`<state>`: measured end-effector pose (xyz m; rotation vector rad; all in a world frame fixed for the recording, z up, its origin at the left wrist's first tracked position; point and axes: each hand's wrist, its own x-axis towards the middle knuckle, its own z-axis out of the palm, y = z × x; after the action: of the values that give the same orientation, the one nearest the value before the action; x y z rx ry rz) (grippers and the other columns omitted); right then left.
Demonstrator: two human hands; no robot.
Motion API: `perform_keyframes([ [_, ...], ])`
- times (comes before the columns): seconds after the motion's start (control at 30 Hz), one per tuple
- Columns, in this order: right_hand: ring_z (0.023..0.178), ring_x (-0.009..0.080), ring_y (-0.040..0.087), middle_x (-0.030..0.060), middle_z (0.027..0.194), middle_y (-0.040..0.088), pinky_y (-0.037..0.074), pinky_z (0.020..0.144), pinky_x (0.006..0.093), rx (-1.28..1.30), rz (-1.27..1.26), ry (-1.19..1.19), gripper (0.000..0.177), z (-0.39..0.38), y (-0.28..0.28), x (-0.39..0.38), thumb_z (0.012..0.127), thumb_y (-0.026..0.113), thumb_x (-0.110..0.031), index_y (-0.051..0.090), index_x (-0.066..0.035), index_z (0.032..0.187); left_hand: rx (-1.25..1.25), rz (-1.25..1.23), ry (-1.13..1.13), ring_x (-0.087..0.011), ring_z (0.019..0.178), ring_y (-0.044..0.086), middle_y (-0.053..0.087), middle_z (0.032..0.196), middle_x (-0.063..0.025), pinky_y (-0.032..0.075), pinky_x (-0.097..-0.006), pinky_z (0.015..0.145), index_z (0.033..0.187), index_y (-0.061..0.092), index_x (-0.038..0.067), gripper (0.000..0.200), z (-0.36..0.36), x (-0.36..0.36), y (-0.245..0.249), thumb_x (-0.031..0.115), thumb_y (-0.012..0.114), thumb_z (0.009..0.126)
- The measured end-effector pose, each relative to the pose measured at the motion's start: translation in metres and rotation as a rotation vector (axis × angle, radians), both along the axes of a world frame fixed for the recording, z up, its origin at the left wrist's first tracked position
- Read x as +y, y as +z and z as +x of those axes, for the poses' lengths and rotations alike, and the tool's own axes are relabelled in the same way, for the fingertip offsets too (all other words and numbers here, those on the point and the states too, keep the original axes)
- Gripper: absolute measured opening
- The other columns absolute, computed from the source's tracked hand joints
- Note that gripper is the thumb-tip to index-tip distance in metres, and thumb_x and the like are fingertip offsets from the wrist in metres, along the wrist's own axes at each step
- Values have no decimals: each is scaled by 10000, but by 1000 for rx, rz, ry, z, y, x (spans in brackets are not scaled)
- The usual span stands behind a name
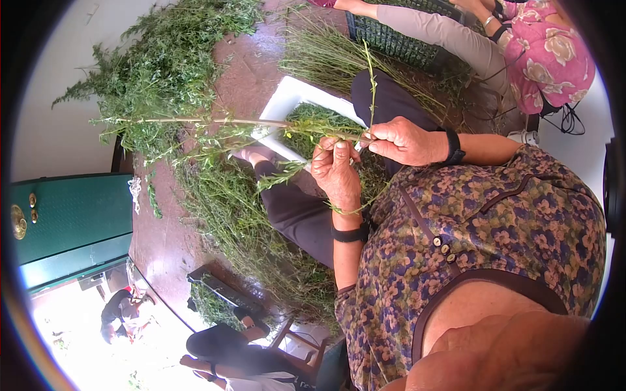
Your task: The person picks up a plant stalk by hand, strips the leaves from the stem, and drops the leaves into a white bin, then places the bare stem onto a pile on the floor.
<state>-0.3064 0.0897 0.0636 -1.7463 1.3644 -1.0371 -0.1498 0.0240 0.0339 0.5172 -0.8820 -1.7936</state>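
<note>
Green sprigs (pixel 222 138), white tray (pixel 283 98), floral blouse (pixel 508 221)

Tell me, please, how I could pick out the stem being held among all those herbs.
Find the white tray in the middle of the floor. At its near edge the left hand and right hand meet, both pinching the stem. It runs left from the fingers over the tray: one long, pale stalk held in the air, not heaped like the herbs around.
</note>
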Motion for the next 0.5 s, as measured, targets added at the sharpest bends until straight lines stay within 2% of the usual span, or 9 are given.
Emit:
perform_keyframes([
  [0.13, 618, 258, 599, 136, 707, 580, 434, 556, 314, 4, 3, 1, 128, -1, -2, 1, 893, 533, -37, 583, 16, 999, -31, -3, 12, -98, 556, 490, 554, 706, -31, 396, -216, 494, 895, 567, 24, 65, 1, 1, 1, 46, 618, 861],
  [0.23, 606, 251, 592, 134, 689, 573, 431, 552, 310, 23, 12, -2, 128, -1, -3, 1, 898, 527, -43, 583, 19, 996, -207, -65, 63, -92, 566, 488, 551, 696, -26, 393, -210, 510, 877, 575, 19, 31, 3, 0, 4, -5, 573, 858],
  [0.33, 589, 232, 579, 129, 675, 564, 429, 549, 307, 31, 11, -4, 131, -5, -5, 3, 904, 521, -51, 583, 22, 993, -386, -84, 141, -82, 570, 480, 547, 686, -18, 384, -198, 522, 836, 579, 18, 77, -2, 0, -1, -47, 541, 821],
  [0.43, 576, 208, 567, 121, 666, 558, 425, 546, 303, 14, 40, -18, 135, -7, -6, 6, 910, 516, -61, 586, 26, 988, -525, -360, 310, -57, 507, 445, 499, 609, 8, 351, -193, 459, 816, 575, 9, 28, -10, -4, -17, 1, 547, 817],
  [0.47, 576, 201, 566, 119, 664, 557, 424, 546, 301, 10, 56, -26, 137, -7, -4, 8, 912, 515, -64, 588, 27, 984, -738, -275, 287, -64, 499, 446, 499, 618, 7, 357, -193, 453, 837, 579, -1, 49, -5, -4, -20, -4, 547, 800],
  [0.5, 576, 193, 565, 116, 662, 557, 422, 546, 298, 6, 72, -32, 140, -8, -3, 11, 914, 514, -68, 590, 29, 981, -645, -119, 291, -67, 497, 448, 501, 621, 3, 365, -201, 450, 846, 579, -5, 60, 1, -7, -26, -6, 542, 798],
])
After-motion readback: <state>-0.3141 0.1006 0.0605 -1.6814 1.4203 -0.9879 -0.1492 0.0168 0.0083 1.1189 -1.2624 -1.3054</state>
